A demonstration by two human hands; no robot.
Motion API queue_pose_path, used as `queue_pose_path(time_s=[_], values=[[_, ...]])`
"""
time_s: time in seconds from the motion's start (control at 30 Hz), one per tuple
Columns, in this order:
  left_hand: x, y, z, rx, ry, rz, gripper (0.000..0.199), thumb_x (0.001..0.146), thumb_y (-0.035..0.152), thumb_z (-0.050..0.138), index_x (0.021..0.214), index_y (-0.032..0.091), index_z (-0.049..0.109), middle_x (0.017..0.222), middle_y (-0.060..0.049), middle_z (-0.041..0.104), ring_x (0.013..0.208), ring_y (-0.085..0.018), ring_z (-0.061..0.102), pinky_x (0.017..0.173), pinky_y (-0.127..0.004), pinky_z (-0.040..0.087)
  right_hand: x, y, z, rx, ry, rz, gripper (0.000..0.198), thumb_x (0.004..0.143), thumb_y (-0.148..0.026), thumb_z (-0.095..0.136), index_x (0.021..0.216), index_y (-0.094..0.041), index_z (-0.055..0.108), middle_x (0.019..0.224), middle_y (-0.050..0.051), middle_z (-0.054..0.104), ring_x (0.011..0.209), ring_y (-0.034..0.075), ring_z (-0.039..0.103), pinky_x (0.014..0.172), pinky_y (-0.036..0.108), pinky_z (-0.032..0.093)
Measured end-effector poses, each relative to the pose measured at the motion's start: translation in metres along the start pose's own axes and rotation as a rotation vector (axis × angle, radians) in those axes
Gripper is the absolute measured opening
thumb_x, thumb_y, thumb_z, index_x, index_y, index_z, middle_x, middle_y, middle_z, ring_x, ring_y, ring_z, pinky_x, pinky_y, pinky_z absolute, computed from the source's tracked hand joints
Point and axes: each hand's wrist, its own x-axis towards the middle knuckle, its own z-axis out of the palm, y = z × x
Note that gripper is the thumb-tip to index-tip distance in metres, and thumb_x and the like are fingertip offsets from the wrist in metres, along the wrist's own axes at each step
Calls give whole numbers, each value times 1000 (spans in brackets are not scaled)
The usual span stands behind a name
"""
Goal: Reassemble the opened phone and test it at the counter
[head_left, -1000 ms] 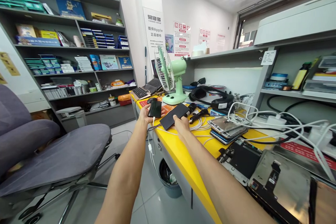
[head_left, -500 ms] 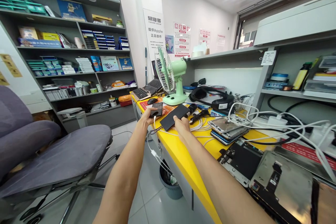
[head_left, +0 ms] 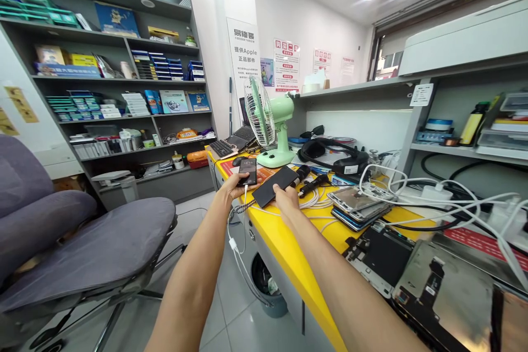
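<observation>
My left hand [head_left: 234,187] is closed around a dark phone [head_left: 248,170], held screen up over the desk's front edge. Small pale digits show on its screen, and a white cable [head_left: 246,193] runs from its lower end and hangs down. My right hand [head_left: 287,198] grips a black slab-shaped device [head_left: 274,186] by its near side, thumb on top. That device could be a phone or a power bank; I cannot tell which. A black-and-white braided cord [head_left: 244,207] lies beside its lower left corner.
A green fan [head_left: 277,132] stands behind my hands on the yellow desk [head_left: 284,247]. To the right are a black headset [head_left: 334,155], stacked phone parts [head_left: 358,206] and opened tablets [head_left: 445,291]. A grey chair [head_left: 94,247] is at left; a bin [head_left: 274,300] stands below.
The phone in my left hand has tipped up and its screen now shows digits. The hanging white cable has swung left and lower. My right hand keeps its hold on the black device.
</observation>
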Motion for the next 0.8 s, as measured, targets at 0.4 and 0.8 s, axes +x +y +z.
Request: queue_pose_path(time_s=[0.4, 0.8], values=[[1, -2, 3, 95, -14, 43, 37, 95, 34, 62, 128, 17, 58, 127, -11, 61, 107, -24, 64, 88, -45, 57, -1, -3, 0, 24, -17, 0, 32, 97, -33, 62, 126, -19, 60, 127, 10, 63, 105, 23, 66, 88, 44, 57], [-3, -3, -2, 76, -46, 71, 36, 96, 35, 62, 127, 16, 59, 125, -10, 62, 104, -23, 65, 87, -44, 57, 0, 1, 0, 26, 6, 17, 31, 98, -33, 62, 126, -19, 61, 127, 9, 63, 105, 23, 66, 88, 43, 57]])
